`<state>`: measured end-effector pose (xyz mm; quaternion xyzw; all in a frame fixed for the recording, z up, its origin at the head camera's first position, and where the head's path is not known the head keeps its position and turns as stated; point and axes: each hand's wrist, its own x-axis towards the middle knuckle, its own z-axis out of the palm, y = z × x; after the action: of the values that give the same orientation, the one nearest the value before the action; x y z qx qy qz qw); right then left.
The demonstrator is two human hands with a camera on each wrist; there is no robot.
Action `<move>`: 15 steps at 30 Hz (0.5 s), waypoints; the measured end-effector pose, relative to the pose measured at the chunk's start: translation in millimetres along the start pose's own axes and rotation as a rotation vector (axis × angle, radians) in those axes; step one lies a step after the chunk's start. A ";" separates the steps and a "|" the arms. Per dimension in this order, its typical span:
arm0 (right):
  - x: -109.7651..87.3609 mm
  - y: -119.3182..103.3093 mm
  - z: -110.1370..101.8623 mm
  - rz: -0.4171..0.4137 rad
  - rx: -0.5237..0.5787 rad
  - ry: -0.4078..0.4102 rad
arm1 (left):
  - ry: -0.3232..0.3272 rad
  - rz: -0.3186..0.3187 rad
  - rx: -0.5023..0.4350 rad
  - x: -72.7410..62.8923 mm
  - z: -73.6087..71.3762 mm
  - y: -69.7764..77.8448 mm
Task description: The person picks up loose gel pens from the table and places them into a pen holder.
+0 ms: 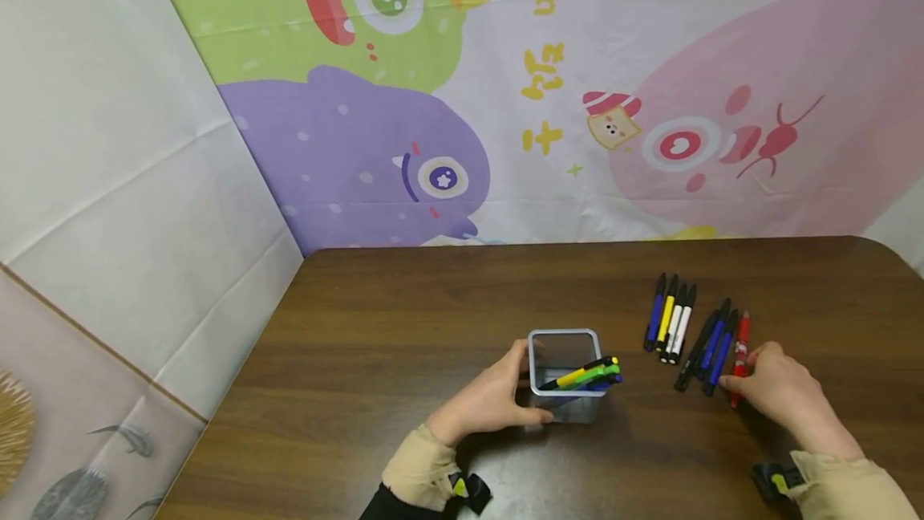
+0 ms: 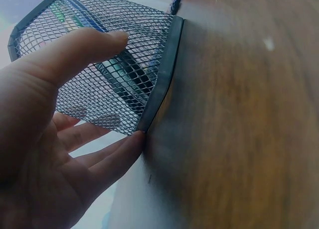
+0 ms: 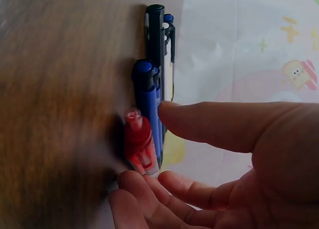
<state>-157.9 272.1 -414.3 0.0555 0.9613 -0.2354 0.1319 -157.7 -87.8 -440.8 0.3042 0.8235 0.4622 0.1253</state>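
The left hand (image 1: 491, 396) wraps the mesh pen holder (image 1: 573, 412), thumb across the near wall and the other fingers curled round the far side, one fingertip at the base rim; this grip probably keeps the light holder steady and upright. Its mouth is left uncovered above those fingers, and the yellow, green and blue pens inside (image 1: 595, 375) lean away from them, against the rim nearest the right hand (image 1: 787, 392).

The right hand's thumb stands apart from its fingers, pinching nothing. Between them lies the red pen (image 1: 741, 351), outermost of its row and so perhaps the easiest to reach. Just past the thumb tip lie two blue pens (image 1: 722, 355), then a black pen (image 1: 695, 355); whether the thumb touches the nearer blue one, I cannot tell. Farther beyond the fingertips lies a four-pen cluster (image 1: 676, 319).
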 end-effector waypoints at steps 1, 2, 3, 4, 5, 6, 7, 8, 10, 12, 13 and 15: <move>0.2 -0.1 0.0 0.003 -0.004 -0.009 | 0.000 0.001 0.001 0.0 0.1 -0.1; 0.2 -0.4 0.1 0.006 -0.008 -0.018 | 0.000 0.002 0.000 0.1 0.1 -0.2; 0.0 -0.7 0.1 0.008 -0.011 -0.027 | 0.000 0.004 -0.001 0.3 0.2 -0.4; -0.2 -1.0 0.1 0.012 -0.015 -0.036 | 0.000 0.005 -0.003 0.5 0.3 -0.5; -0.6 -1.4 0.3 0.014 -0.020 -0.042 | -0.001 0.006 -0.007 0.7 0.4 -0.6; -1.1 -1.6 0.7 0.020 -0.020 -0.050 | -0.002 0.005 -0.007 0.8 0.4 -0.6; -1.5 -2.1 1.1 0.028 -0.019 -0.054 | -0.003 0.003 -0.010 0.9 0.5 -0.6; -2.0 -2.4 1.6 0.028 -0.019 -0.052 | -0.004 0.000 -0.013 0.9 0.6 -0.5; -2.8 -3.1 2.4 0.033 -0.023 -0.054 | -0.005 -0.008 -0.017 0.8 0.7 -0.3; -3.1 -3.2 3.5 0.039 -0.029 -0.063 | -0.007 -0.014 -0.022 0.7 0.8 0.0; -2.9 -3.3 3.5 0.045 -0.035 -0.068 | -0.006 -0.017 -0.020 0.6 0.7 0.0; -2.3 -2.9 3.7 0.059 -0.047 -0.081 | -0.004 -0.021 -0.014 0.6 0.7 -0.1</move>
<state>-155.4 267.7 -415.5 0.0713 0.9584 -0.2109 0.1788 -157.8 -87.0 -441.2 0.2957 0.8232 0.4659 0.1336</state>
